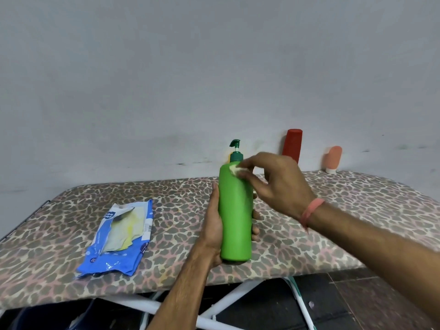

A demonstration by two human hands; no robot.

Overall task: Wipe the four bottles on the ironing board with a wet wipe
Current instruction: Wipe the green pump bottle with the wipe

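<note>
A tall green pump bottle (235, 217) stands upright near the front middle of the leopard-print ironing board (357, 222). My left hand (213, 225) grips its body from the left, fingers wrapping behind. My right hand (276, 184) pinches a small white wet wipe (235, 170) against the bottle's shoulder, just below the dark green pump. A red bottle (292, 145) and a small peach tube (332, 159) stand at the board's far edge by the wall. A sliver of a yellow bottle (230, 157) shows behind the pump.
A blue wet-wipe pack (119, 236), opened and crumpled, lies on the board's left half. A grey wall rises right behind the board. White board legs (228, 303) and dark floor show below the front edge.
</note>
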